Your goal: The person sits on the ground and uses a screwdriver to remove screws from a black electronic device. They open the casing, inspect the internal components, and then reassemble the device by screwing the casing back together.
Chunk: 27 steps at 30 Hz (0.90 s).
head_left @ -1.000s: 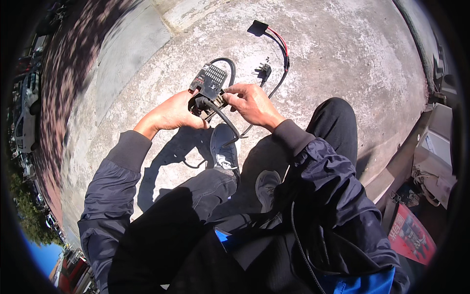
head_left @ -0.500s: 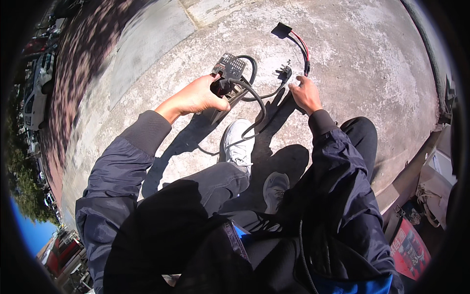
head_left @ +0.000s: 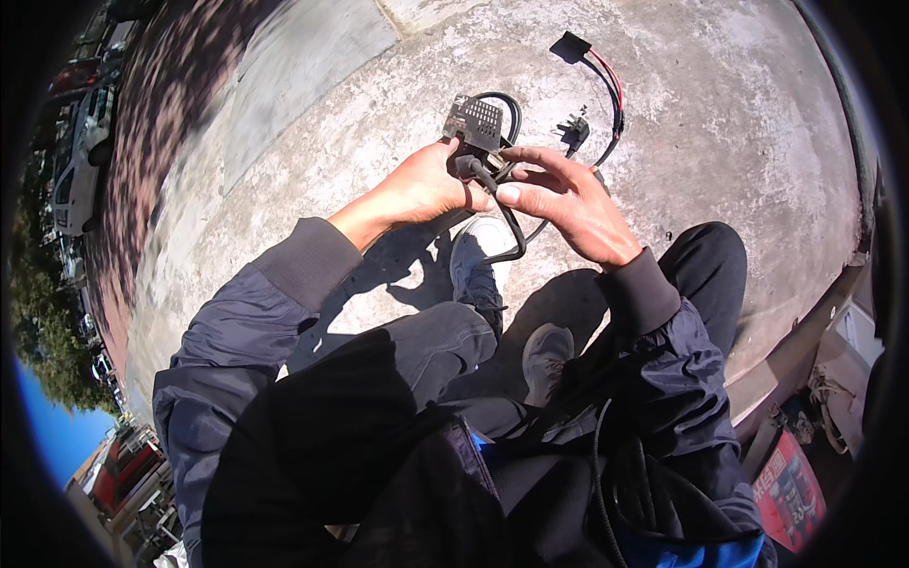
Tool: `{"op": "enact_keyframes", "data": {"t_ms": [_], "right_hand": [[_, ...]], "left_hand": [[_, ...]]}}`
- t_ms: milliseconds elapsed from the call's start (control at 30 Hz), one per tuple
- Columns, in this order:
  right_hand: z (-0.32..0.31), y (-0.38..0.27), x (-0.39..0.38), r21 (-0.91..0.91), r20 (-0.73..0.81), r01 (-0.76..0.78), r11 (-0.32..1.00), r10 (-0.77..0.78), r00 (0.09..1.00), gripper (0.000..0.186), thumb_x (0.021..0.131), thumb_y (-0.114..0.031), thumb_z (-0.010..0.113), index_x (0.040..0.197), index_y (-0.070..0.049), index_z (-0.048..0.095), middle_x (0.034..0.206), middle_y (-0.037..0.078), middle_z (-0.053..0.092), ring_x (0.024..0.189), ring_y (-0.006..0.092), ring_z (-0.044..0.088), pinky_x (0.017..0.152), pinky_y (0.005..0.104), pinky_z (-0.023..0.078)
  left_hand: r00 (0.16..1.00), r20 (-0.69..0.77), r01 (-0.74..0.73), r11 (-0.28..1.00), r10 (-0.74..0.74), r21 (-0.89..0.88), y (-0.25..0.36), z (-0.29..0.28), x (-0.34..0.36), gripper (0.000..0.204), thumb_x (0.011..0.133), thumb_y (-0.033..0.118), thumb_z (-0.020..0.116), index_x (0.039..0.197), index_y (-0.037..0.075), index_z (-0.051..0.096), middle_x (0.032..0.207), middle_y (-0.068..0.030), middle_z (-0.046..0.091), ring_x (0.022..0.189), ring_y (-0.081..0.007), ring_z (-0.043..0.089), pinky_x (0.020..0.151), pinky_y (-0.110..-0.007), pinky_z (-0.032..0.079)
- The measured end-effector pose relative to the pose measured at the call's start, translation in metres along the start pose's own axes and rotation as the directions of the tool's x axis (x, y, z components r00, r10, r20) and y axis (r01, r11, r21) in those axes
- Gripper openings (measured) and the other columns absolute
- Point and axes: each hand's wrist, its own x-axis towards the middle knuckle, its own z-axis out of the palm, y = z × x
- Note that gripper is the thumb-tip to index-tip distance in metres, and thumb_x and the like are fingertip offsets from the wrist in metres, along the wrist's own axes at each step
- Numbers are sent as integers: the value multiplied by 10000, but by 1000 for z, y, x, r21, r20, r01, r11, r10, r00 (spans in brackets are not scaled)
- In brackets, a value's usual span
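Observation:
My left hand [head_left: 421, 187] is closed on a black device [head_left: 473, 121] with a perforated housing and a thick cable running from its lower end. My right hand [head_left: 573, 213] reaches to the device's right side, thumb beside the thick cable [head_left: 513, 232], fingers curled; what they grip is partly hidden. A looped black lead [head_left: 515, 114] rises behind the device. On the concrete beyond my hands lie a black plug [head_left: 574, 130] with metal pins and a flat black connector [head_left: 570, 45] on red and black wires [head_left: 615, 87].
My bent legs [head_left: 426, 350] and shoes [head_left: 547, 355] are below my hands on pale concrete [head_left: 720, 142]. At right are a ledge, a pale box [head_left: 847, 341] and a red printed item [head_left: 784, 483]. Parked cars [head_left: 71, 180] stand beside shaded paving at far left.
My right hand went out to the cable near the plug, then came back leftward to the device. My left hand keeps hold of the device. The whole view has shifted slightly.

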Motion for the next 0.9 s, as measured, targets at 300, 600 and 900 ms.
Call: {"op": "enact_keyframes", "data": {"t_ms": [300,600,900], "right_hand": [[-1,21,-11,-75,-35,-20,997,17,999,481,909,-332,766,1244,14,773,1596,281,569,1592,382,423,1231,471,401],[-1,35,-23,-39,68,86,996,-83,994,436,931,41,547,1305,3,768,1735,205,422,1598,221,384,1167,369,408],[3,37,-20,-243,96,233,941,-216,972,462,904,9,536,1292,-39,781,1786,297,270,1677,401,250,1288,465,312]], "left_hand": [[982,165,-69,991,87,-112,-4,6,-14,758,869,107,871,1535,8,523,1324,-84,695,1179,-152,662,1012,-335,569],[996,29,-55,823,87,-565,-26,-26,7,620,1132,553,568,1470,40,649,1416,-118,705,1313,-211,638,1197,-436,444],[995,-93,-38,771,-27,-636,-22,-21,34,205,1080,235,702,1156,53,759,1080,-53,761,993,-142,723,958,-352,560]]}}
